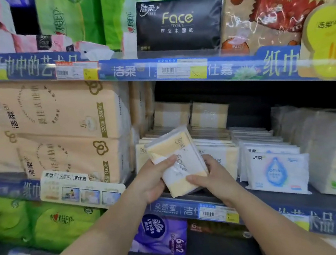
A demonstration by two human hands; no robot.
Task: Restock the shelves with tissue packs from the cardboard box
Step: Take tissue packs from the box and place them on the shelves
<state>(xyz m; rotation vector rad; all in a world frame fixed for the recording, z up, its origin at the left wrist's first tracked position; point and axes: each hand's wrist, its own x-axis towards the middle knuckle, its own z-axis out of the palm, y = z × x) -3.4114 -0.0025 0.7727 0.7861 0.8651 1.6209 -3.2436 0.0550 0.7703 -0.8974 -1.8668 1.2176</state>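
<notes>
The person holds one yellow-and-white tissue pack [178,163] with both hands in front of the middle shelf [192,206]. The left hand [154,180] grips the pack from its 9 o'clock side, with the thumb lying over the front face and the other fingers hidden behind it. The right hand [209,177] grips the lower corner at about 4 o'clock, the thumb curled over the yellow band. The pack is tilted, its top leaning toward 11 o'clock, and it seems to be above the shelf edge, not yet resting on anything. To do this step well, the person should probably turn the pack upright and slide it toward 12 o'clock onto the row of similar yellow packs [217,153] just behind it, with the printed face to the front and the edges in line with that row. To the 3 o'clock side stand white packs with a blue drop [275,170], so the pack should not go there. Farther away, at 10 o'clock, lie large beige bundles [58,118], and on the shelf above stands a black Face pack [177,24]. The cardboard box is not in view.
</notes>
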